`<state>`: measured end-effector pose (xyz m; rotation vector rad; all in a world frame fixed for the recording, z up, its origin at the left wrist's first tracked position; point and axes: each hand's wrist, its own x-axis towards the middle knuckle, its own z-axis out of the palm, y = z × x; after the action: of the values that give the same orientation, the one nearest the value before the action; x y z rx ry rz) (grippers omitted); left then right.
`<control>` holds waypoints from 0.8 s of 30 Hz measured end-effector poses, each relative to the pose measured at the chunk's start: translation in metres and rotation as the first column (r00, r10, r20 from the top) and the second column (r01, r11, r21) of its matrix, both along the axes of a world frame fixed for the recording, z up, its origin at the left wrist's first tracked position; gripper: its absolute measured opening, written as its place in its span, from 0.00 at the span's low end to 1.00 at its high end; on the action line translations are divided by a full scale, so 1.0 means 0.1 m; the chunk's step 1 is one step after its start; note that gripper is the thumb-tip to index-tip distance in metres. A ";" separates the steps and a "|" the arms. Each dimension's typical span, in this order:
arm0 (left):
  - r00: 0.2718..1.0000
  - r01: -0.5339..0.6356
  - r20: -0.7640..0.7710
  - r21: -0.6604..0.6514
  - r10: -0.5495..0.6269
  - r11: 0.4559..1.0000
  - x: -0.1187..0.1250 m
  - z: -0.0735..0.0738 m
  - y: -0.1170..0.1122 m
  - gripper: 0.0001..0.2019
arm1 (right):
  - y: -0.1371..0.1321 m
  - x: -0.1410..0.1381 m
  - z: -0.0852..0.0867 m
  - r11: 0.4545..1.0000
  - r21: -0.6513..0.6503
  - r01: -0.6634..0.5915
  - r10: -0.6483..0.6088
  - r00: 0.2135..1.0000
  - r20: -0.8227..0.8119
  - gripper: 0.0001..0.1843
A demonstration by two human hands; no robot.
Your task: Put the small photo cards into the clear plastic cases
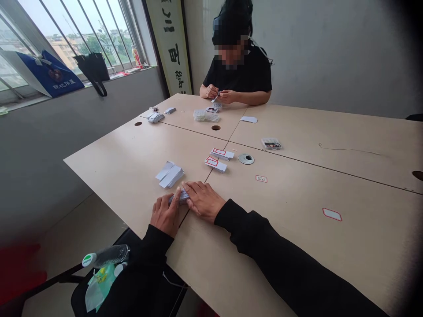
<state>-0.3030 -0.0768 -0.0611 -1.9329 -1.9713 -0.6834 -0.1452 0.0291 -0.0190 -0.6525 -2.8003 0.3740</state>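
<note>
A small stack of white paper slips (183, 197) lies on the table between my two hands. My left hand (165, 215) grips its left end, thumb along the near side and fingers bent at the far side. From the other end, my right hand (204, 200) closes on the same stack, its fingers pressed together over the edge. Both palms face down, and the hands partly hide the stack. Just beyond them, a loose pile of white folded slips (170, 175) rests on the tabletop. Farther right are white slips with red-framed labels (216, 164), in two small bundles.
Single red-bordered labels (332, 214) lie on the table (297, 185) at right. A clear plastic case (272, 144) and a round cable grommet (246, 159) are farther back. Across the table sits a person (238, 66) handling a small item. A plastic bottle (110, 256) lies on a chair below left.
</note>
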 end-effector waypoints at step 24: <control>0.948 0.053 0.313 0.027 -0.059 0.998 0.15 0.19 0.05 0.11 | 0.25 0.13 0.11 0.986 -0.169 0.005 -0.026 0.992 -0.121 0.30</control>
<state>-0.2875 -0.0719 -0.0420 -1.9761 -2.0839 -1.0801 -0.1319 0.0537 -0.0077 -0.6625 -2.6655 0.6309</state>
